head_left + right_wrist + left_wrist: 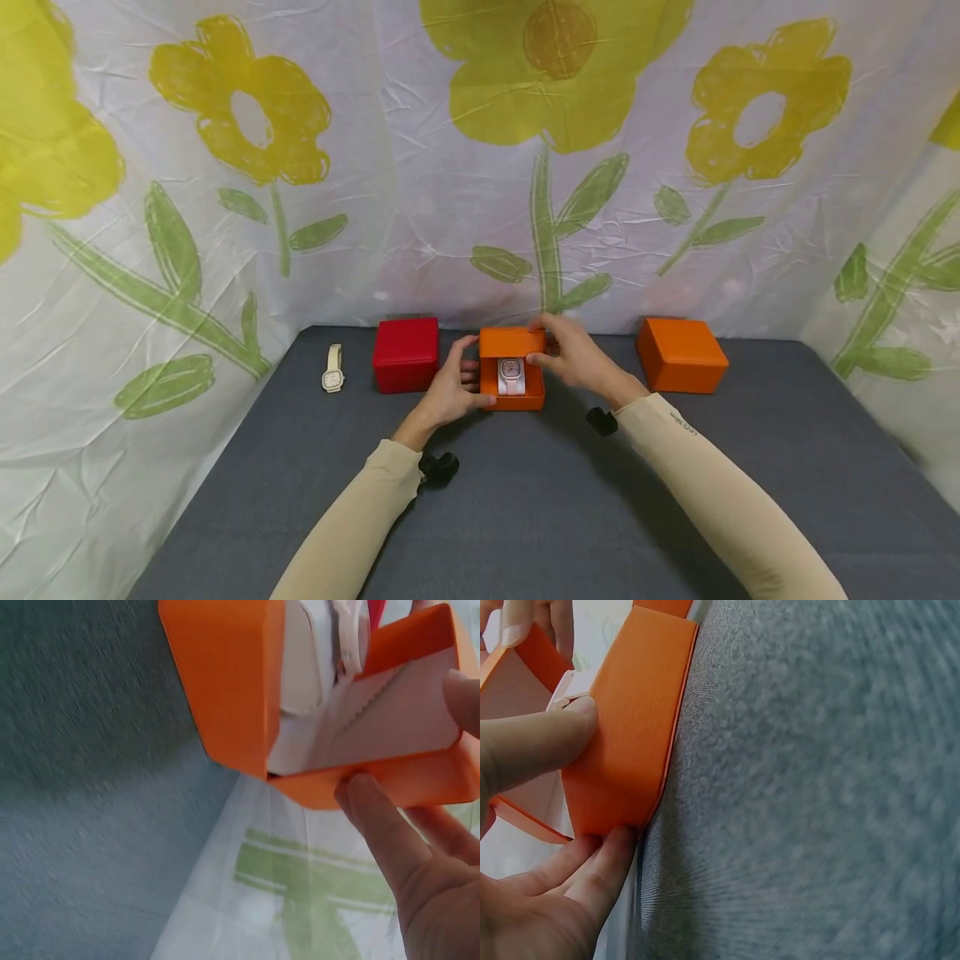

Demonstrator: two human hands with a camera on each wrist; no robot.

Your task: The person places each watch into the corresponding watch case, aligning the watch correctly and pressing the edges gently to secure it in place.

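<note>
Open orange box [512, 392] mid-table, watch [512, 374] inside. Left hand [450, 392] pinches base wall; right hand [570, 350] pinches raised lid [512, 341] (hinge side). Risk: uneven pull tips box, watch spills.

Red box [406, 353] crowds left; right side open.

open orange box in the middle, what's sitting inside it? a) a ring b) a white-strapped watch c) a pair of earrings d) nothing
b: in the head view the open orange box, held by the left hand at its base and the right hand at its raised lid, shows a watch with a white strap resting on the insert.
</note>
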